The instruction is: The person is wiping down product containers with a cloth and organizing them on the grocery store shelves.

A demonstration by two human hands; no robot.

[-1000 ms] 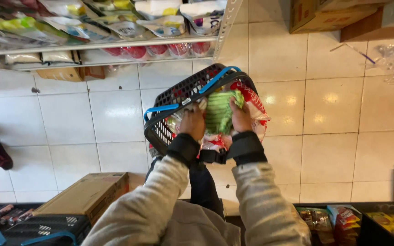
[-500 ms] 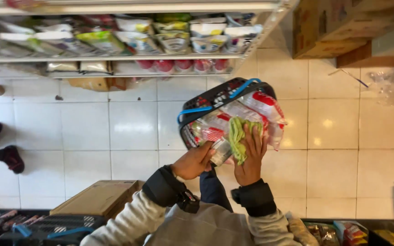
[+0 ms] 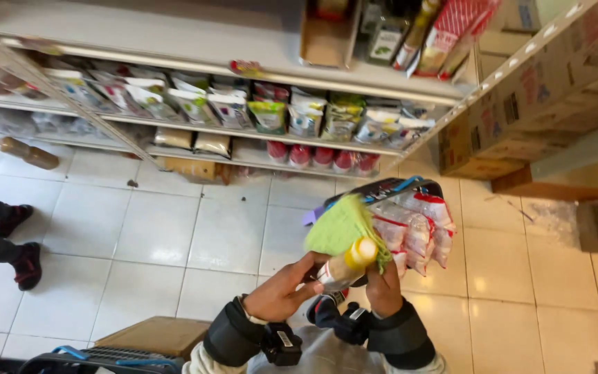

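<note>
Green packet bundle [image 3: 344, 225] with a small bottle or tube, yellow cap [image 3: 349, 262], sits raised in front of the chest, above the black basket [image 3: 389, 190] with blue handles. The basket is crammed with red-and-white packets [image 3: 420, 228] that bulge over its rim.

Right hand [image 3: 384, 287] is clamped under the bundle, fingers wrapped round its base. Left hand [image 3: 285, 289] is closed on the lower end of the bottle, fingertips pinching it. Bottle is tilted, cap up and to the right, touching the green packets.

Risks:
- Two loose items in one stack; the bottle is held only at its tail. If the pinch slackens it likely slides out and hits the tiled floor [image 3: 140, 242].
- Green bundle looks soft and blurred; it could fan open and shed packets.
- Basket is overfull and appears tilted; cannot tell what supports it. Any nudge may spill the red-and-white packets.
- Cardboard box [image 3: 153, 336] and a second basket [image 3: 105, 357] lie near the feet: trip hazard.
- Another person's shoes [image 3: 19, 239] stand at the left, well apart, beside the shelf [image 3: 195, 131] of pouches.
</note>
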